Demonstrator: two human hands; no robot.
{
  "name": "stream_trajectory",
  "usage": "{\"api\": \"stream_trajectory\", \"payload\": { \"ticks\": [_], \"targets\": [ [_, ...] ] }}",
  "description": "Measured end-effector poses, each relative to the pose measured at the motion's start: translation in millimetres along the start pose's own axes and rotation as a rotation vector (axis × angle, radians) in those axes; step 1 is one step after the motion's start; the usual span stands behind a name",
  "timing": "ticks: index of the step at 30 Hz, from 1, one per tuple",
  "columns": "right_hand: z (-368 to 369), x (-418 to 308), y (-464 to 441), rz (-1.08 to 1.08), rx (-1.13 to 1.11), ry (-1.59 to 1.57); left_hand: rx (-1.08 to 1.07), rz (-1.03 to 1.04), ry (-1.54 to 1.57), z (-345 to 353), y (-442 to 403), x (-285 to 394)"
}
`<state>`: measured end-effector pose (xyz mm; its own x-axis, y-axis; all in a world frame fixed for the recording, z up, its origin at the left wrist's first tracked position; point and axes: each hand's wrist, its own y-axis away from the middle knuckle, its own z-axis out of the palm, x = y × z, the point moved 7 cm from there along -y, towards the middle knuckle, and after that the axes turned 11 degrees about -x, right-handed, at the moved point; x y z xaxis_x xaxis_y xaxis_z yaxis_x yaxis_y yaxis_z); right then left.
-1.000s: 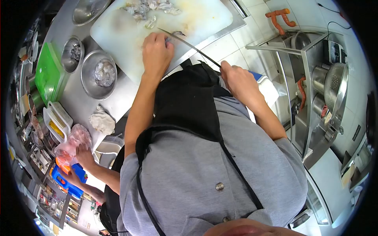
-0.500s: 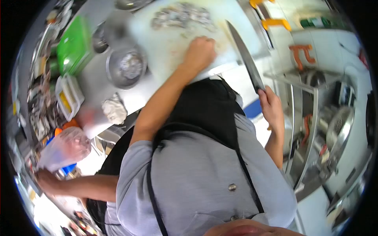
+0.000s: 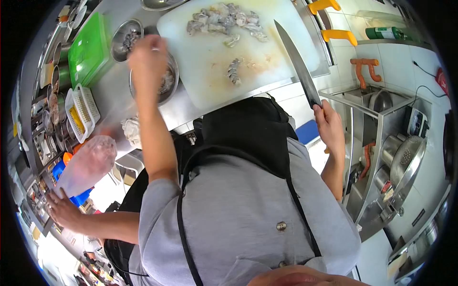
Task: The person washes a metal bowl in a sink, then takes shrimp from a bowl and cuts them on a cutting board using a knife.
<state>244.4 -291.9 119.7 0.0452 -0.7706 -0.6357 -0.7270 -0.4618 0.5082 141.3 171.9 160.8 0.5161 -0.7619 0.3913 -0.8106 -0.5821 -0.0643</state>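
My left hand [image 3: 149, 57] is blurred by motion over the metal bowls at the left of the board; its fingers are smeared. Beneath it a metal bowl [image 3: 174, 90] holds pale greyish pieces and is partly covered. Behind that stands a smaller metal bowl [image 3: 114, 47] with dark bits inside. My right hand [image 3: 328, 123] is closed round the handle of a large kitchen knife [image 3: 298, 64], its blade pointing away over the board's right edge. On the white cutting board [image 3: 200, 71] lies one striped grey shrimp [image 3: 234, 72]. A pile of shrimp [image 3: 224, 19] sits farther back.
Left of the bowls are a green lidded container [image 3: 88, 52], a white basket [image 3: 86, 112] and a crumpled white cloth [image 3: 131, 132]. Another person's hand [image 3: 64, 212] is by a clear plastic bag [image 3: 93, 159]. Yellow handles [image 3: 338, 36] and a metal rack [image 3: 381, 124] are at the right.
My left hand has moved left from the cutting board to above the bowls, uncovering the striped shrimp. The knife in my right hand has barely moved. The other person's hand has shifted slightly.
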Motion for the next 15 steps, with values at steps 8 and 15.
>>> {"api": "stream_trajectory", "payload": {
  "ticks": [8,15],
  "targets": [
    [-2,-12,4,-0.008,0.008,0.065,-0.488,0.089,0.057,142,80,104],
    [-2,-18,13,-0.036,0.006,0.101,-0.244,0.500,0.265,136,56,164]
  ]
}}
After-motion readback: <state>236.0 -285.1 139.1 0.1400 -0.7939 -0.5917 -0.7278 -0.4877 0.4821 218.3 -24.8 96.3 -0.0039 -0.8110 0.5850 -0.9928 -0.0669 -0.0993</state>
